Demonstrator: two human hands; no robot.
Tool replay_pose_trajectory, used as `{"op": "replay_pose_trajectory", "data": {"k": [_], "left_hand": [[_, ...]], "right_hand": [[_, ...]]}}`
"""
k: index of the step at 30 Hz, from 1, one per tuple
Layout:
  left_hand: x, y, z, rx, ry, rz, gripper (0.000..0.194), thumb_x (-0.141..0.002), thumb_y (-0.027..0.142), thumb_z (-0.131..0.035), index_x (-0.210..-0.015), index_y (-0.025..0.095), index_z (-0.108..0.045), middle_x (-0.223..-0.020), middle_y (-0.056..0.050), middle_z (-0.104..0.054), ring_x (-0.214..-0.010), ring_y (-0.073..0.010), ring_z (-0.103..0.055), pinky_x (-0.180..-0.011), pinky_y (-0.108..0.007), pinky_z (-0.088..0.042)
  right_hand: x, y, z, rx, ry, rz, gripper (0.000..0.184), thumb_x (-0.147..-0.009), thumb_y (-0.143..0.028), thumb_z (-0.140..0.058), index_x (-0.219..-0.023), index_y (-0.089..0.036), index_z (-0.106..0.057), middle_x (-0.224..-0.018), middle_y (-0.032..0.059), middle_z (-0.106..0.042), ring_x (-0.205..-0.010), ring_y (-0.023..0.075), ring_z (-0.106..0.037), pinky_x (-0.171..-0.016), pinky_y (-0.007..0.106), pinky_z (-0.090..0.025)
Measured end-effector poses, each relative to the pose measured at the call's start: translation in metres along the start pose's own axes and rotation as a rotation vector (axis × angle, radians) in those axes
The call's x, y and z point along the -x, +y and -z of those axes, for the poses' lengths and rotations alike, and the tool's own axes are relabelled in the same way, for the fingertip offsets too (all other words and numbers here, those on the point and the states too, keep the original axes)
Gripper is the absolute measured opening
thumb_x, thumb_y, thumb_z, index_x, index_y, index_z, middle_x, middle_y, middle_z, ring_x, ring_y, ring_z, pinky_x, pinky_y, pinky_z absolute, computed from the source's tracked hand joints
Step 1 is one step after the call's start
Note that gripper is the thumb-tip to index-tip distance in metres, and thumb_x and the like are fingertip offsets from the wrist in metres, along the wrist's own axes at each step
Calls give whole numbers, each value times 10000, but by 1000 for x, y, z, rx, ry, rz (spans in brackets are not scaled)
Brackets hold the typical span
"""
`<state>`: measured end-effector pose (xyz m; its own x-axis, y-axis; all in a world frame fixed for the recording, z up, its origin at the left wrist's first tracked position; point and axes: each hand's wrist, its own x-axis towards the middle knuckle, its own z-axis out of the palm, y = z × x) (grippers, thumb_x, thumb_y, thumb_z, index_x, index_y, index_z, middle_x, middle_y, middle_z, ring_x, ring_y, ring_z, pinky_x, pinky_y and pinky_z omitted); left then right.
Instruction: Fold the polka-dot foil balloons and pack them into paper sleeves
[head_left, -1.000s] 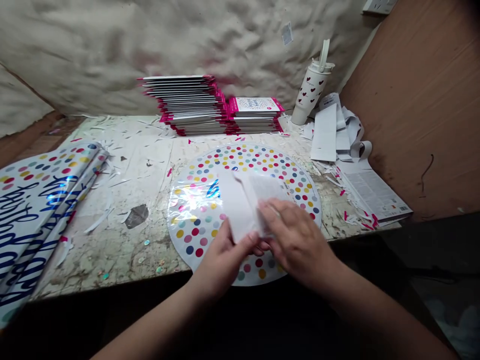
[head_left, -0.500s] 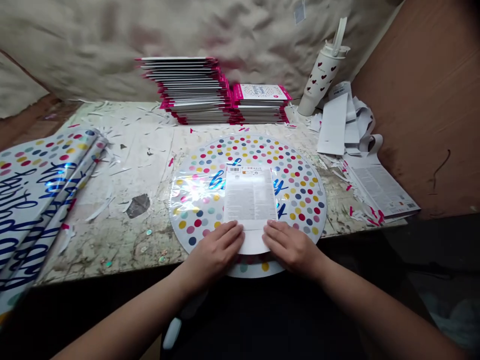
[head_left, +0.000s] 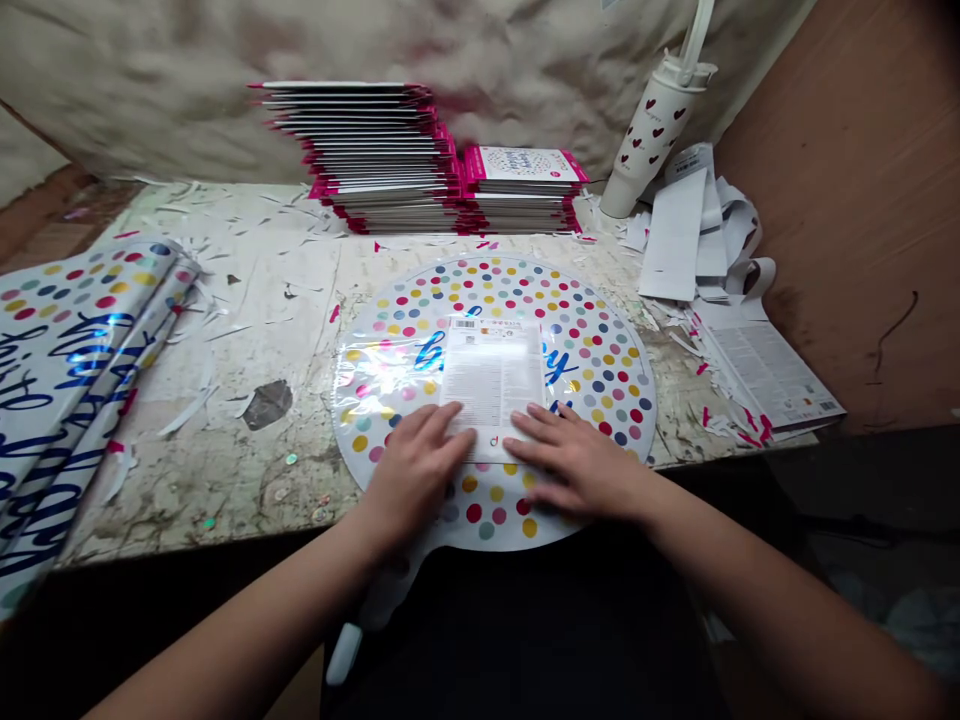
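Touching card (head_left: 491, 375), both hands (head_left: 420, 465) (head_left: 581, 462), tumbler (head_left: 649, 140) contents unclear

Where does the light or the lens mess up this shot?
Head view: harsh glare whitens the dotted foil balloon's left side; sheen pales the upper print on the card; space below the tabletop sinks into black; the tumbler leans outward, probably wide-angle stretch.

One left hand (head_left: 418, 462), one right hand (head_left: 581, 462), one round dotted foil (head_left: 495, 505) bearing one printed card (head_left: 491, 375)! Two stacks of pink-edged packs (head_left: 382, 165), packs too tight to count, and one heart-patterned tumbler (head_left: 651, 135).
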<state>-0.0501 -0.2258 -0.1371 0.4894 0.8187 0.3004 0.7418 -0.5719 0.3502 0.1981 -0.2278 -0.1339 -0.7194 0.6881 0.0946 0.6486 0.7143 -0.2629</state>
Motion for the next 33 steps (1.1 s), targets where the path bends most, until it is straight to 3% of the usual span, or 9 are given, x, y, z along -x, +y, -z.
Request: {"op": "replay_pose_trajectory", "data": {"k": [3,7,8,11,15,21,27,31,33], "left_hand": [[24,1,26,239,-36,255,183,-823,247,-514,-905,207,-673,-969,-103,-642,-906,-252,-576,-800,-386,-464],[31,24,40,1085,-534,767,275,-835,412,-525,-830,177,-667,-772,-67,-670,-623,-144,-607,-532,-213,-460],[26,29,38,1274,-530,873,284,-827,424,-540,-863,168,-658,-802,-75,-675,-642,-141,-618,-544,-207,-469],[8,37,23,1549,-240,1058,228,-774,353,-641,-867,146,-624,-783,-69,-669,-699,-138,-631,-599,-211,-499],[-8,37,11,1620,-45,1147,97,-745,193,-677,-768,134,-603,-667,-31,-643,-623,-114,-617,-555,-192,-501],[-7,45,10,2036,-32,1253,90,-788,184,-611,-869,156,-638,-788,-13,-665,-701,-117,-628,-609,-223,-511],[-9,50,14,1615,-23,988,170,-740,295,-679,-728,129,-647,-721,-28,-667,-685,-139,-630,-677,-251,-510],[-13,51,16,1504,-34,915,214,-750,338,-659,-712,131,-617,-722,-22,-654,-694,-141,-622,-687,-260,-505],[-14,47,16,1493,10,906,210,-771,352,-627,-813,147,-608,-799,-28,-658,-731,-154,-628,-693,-282,-511]], "right_hand": [[26,-11,-5,89,58,100,460,-839,-193,-532,-1291,-142,-463,-1306,132,-506,-1229,293,-437,-950,511,-422],[35,-30,2,196,294,197,344,-848,-35,-419,-1147,-77,-586,-1127,139,-635,-1096,262,-568,-887,432,-502],[31,-34,6,212,329,205,328,-850,-40,-423,-1124,-70,-600,-1113,142,-641,-1069,267,-586,-870,432,-513],[11,-43,18,269,397,201,287,-847,-49,-449,-1073,-46,-626,-1065,154,-659,-992,283,-626,-822,437,-535],[-1,-47,20,278,422,168,288,-850,-44,-436,-1053,-58,-639,-1025,156,-676,-961,277,-641,-793,426,-544],[7,-40,21,69,401,98,330,-830,-43,-431,-1102,-103,-609,-1073,130,-666,-1015,263,-614,-844,432,-508],[-19,-32,36,-518,271,-119,344,-810,-266,-599,-1138,-172,-551,-956,75,-656,-874,172,-610,-772,311,-508],[-43,-27,44,-789,266,-140,59,-815,-219,-578,-819,-172,-612,-781,21,-603,-722,120,-576,-659,239,-480],[-36,-18,51,-869,246,-129,108,-826,-243,-566,-754,-169,-600,-756,17,-602,-702,117,-573,-640,232,-469]]}}
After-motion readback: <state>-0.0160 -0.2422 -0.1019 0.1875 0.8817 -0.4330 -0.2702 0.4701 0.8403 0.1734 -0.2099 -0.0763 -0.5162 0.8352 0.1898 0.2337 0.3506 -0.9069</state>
